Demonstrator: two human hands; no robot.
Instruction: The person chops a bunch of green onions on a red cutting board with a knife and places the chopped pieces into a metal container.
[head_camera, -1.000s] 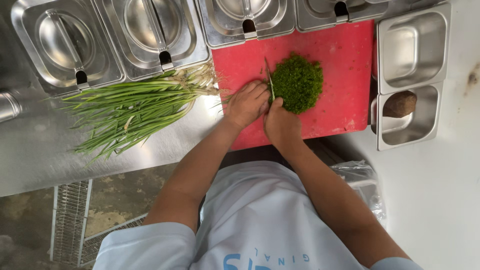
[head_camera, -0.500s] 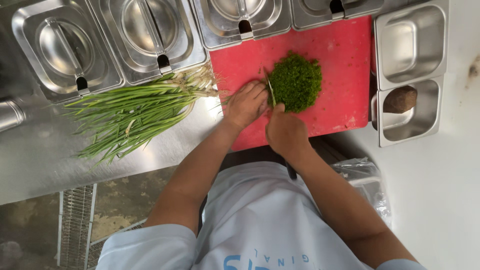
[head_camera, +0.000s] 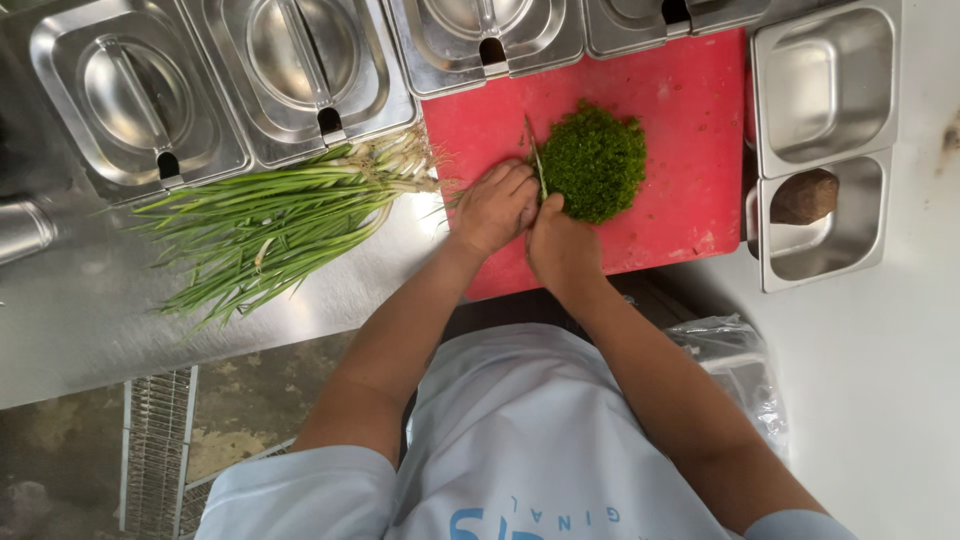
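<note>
Red cutting board (head_camera: 680, 150) at centre of head view, on steel bench (head_camera: 90, 320). Heap of finely chopped greens (head_camera: 595, 160) mid-board, compact, roughly round. Knife (head_camera: 535, 160) standing edge-down just left of heap, blade thin from this angle, tip pointing away from body. Right hand (head_camera: 560, 245) closed around knife handle, grip hidden under knuckles. Left hand (head_camera: 495, 205) curled, fingers bent down on board just left of blade, touching or nearly touching right hand; whatever sits under those fingers hidden, cannot tell if stalks pinned there.

Uncut bunch of green onions (head_camera: 270, 225) lying on bench left of board, white root ends toward board, leaf tips fanning out to far left. Near left hand but apart from it.

Row of lidded steel pans (head_camera: 300, 60) along far edge. Two open steel pans (head_camera: 825, 90) right of board; nearer one holding a brown lump (head_camera: 805, 195), kind unclear. Clear plastic bag (head_camera: 735, 365) by right elbow.

Judged step: mid-chop, fine mincing beside existing heap. Judged next need: short rocking cuts with left fingertips tucked back from edge, cut bits pushed right into heap, then fresh stalks pulled from bunch. Risk judged: blade very close to left knuckles.
</note>
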